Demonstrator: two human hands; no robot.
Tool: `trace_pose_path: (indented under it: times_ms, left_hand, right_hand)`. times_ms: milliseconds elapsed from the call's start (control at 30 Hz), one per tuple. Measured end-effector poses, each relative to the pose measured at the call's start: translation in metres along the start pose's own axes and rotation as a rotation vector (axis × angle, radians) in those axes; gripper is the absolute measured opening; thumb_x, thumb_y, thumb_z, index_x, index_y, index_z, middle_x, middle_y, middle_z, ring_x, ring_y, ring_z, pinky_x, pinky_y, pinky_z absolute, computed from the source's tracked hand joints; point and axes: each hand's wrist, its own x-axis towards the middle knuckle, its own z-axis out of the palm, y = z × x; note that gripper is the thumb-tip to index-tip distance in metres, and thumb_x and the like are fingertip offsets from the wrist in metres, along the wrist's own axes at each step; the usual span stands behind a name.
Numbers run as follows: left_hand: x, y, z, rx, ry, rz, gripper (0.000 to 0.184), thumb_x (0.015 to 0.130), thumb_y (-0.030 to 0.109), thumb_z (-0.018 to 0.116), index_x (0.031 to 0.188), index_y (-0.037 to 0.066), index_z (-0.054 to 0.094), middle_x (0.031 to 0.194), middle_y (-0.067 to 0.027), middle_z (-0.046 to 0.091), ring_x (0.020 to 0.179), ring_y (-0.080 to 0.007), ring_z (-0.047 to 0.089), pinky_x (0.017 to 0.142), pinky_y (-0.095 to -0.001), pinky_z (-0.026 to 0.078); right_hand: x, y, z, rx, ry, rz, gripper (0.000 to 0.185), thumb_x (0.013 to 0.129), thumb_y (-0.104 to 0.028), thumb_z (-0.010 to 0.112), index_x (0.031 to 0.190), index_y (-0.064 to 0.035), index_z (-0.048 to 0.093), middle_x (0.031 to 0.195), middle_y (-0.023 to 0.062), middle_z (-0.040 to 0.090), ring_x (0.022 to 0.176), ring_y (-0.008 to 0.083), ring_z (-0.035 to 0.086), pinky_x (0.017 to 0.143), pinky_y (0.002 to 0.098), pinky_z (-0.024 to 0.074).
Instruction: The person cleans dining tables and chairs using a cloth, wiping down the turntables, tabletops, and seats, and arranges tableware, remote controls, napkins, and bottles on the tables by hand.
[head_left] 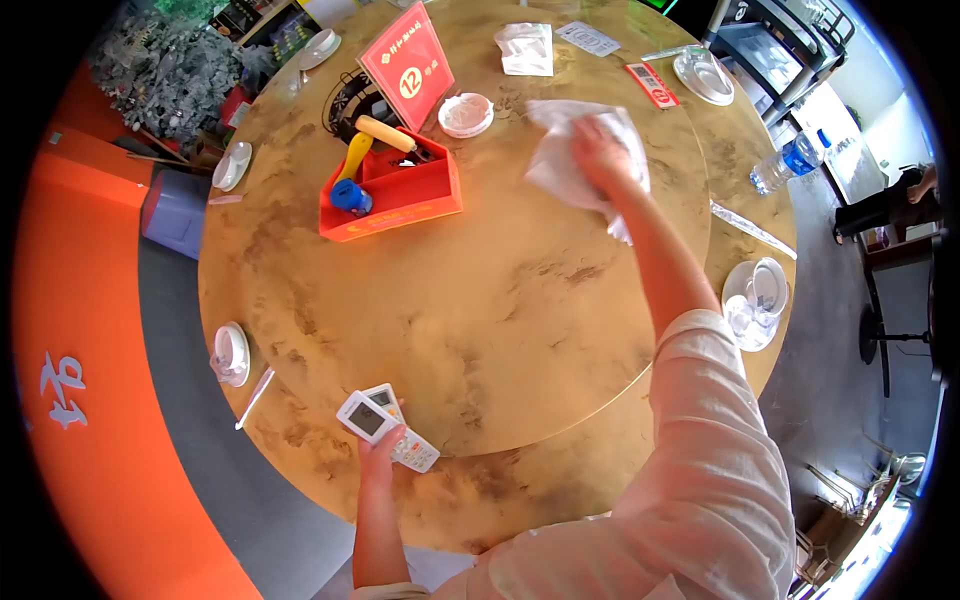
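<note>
My left hand (378,452) is closed around two white remote controls (412,452) at the near side of the round table, one overlapping the other, with small grey screens facing up. Stretched out to the far right, my right hand (600,158) presses a crumpled white cloth (560,165) against the tabletop, its fingertips bent into the fabric. The cloth spreads out to both sides of the hand. Left of the cloth stands an orange box (400,212) holding a blue-capped item (350,197) and tools with yellow and wooden handles.
A red number 12 sign (407,68) stands behind the box, beside a white ashtray-like dish (466,115). A tissue pack (524,50) lies farther back. Wrapped tableware (757,300) and a water bottle (790,162) sit at the right edge of the round table (480,330).
</note>
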Motion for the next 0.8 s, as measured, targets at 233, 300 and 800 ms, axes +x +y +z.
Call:
trace_pose_path:
  times_ms: [233, 300, 800]
  left_hand:
    - [0.04, -0.009, -0.048, -0.042, 0.015, 0.109, 0.056, 0.074, 0.001, 0.058, 0.127, 0.002, 0.041, 0.116, -0.0121, 0.057, 0.105, -0.0179, 0.053, 0.09, -0.0282, 0.041]
    - [0.056, -0.005, -0.065, -0.039, 0.083, 0.109, 0.054, 0.075, 0.002, 0.059, 0.127, 0.002, 0.042, 0.111, -0.0126, 0.059, 0.102, -0.0178, 0.055, 0.088, -0.0286, 0.042]
    - [-0.018, -0.024, 0.047, 0.108, -0.219, -0.037, 0.049, 0.07, 0.001, 0.066, 0.116, 0.002, 0.05, 0.105, -0.0089, 0.061, 0.092, -0.0154, 0.059, 0.079, -0.0293, 0.048]
  right_hand:
    - [-0.059, 0.005, -0.041, -0.152, 0.046, 0.173, 0.047, 0.088, -0.037, 0.042, 0.132, -0.0215, 0.041, 0.143, 0.0072, 0.032, 0.131, 0.0294, 0.03, 0.101, 0.05, 0.0322]
    - [-0.082, -0.01, -0.044, -0.15, 0.058, 0.183, 0.046, 0.088, -0.035, 0.042, 0.131, -0.0182, 0.042, 0.142, 0.0098, 0.031, 0.129, 0.0321, 0.032, 0.101, 0.0463, 0.0335]
    - [-0.194, 0.047, -0.087, 0.007, -0.275, -0.309, 0.043, 0.09, -0.028, 0.045, 0.132, -0.0219, 0.042, 0.142, 0.0063, 0.033, 0.131, 0.0271, 0.03, 0.106, 0.0385, 0.0283]
